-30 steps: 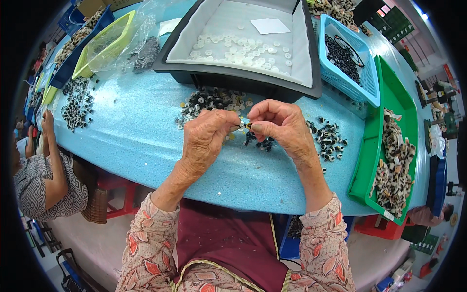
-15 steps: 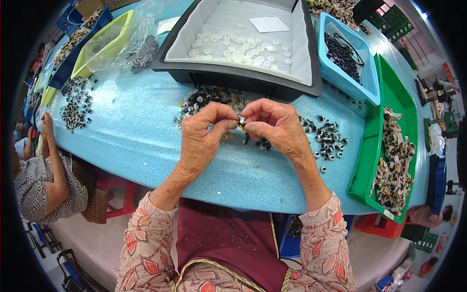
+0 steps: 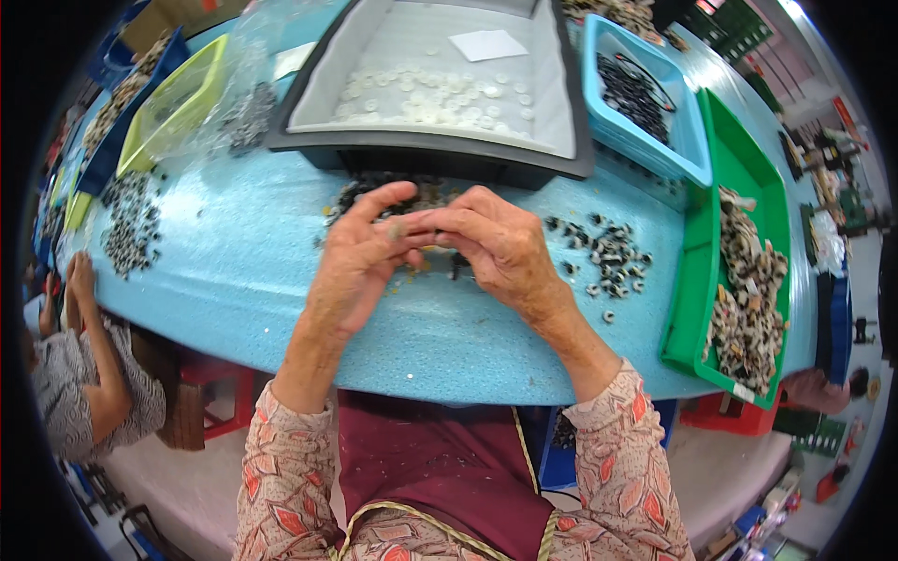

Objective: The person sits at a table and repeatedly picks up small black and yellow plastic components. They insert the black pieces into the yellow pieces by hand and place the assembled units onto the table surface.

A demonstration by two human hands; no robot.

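My left hand [image 3: 360, 252] and my right hand [image 3: 496, 245] meet fingertip to fingertip over the light blue table [image 3: 234, 280]. Between the pinched fingers of both hands sits a small part [image 3: 398, 227], mostly hidden. Under and behind the hands lies a pile of small black and white ring-shaped parts [image 3: 393, 192]. More of the same parts [image 3: 603, 252] are scattered to the right of my right hand.
A dark tray [image 3: 430, 154] with white discs stands just behind the hands. A blue bin [image 3: 645, 131] of black rings and a green tray [image 3: 697, 280] of mixed parts are at right. A yellow bin [image 3: 178, 103] and more parts [image 3: 126, 224] lie left, where another person [image 3: 84, 374] sits.
Both hands have drifted a little to the right and toward me, staying joined at the fingertips. My left forefinger has lifted and stretched out.
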